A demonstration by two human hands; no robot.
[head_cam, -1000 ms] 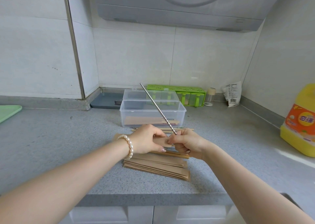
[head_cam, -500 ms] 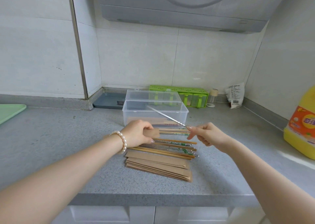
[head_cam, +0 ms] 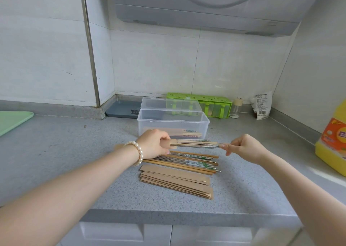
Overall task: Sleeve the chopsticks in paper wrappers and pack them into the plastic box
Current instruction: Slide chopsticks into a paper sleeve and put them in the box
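Two hands work above the grey counter [head_cam: 74, 152]. The left hand [head_cam: 153, 143] grips the mouth end of a brown paper wrapper [head_cam: 173, 144], fingers curled round it. The right hand [head_cam: 241, 148] pinches the far tip of a metal chopstick [head_cam: 198, 146] between thumb and forefinger, the other fingers loosely curled; the chopstick lies level between the two hands, its near end at the wrapper's mouth just beyond the left fingertips.

Below the fingers lies a loose pile of chopsticks [head_cam: 189, 161], and nearer the person a stack of flat wrappers [head_cam: 176, 182]. Behind the knuckles stands the clear plastic box [head_cam: 205, 121], lid open, with some sleeved pairs inside.

The metal chopstick looks stiff, thin and probably slippery, so a tip pinch likely steers it well but could let it roll. The paper seems light and easily creased; holding it close to the opening should keep the mouth steady for the slide.
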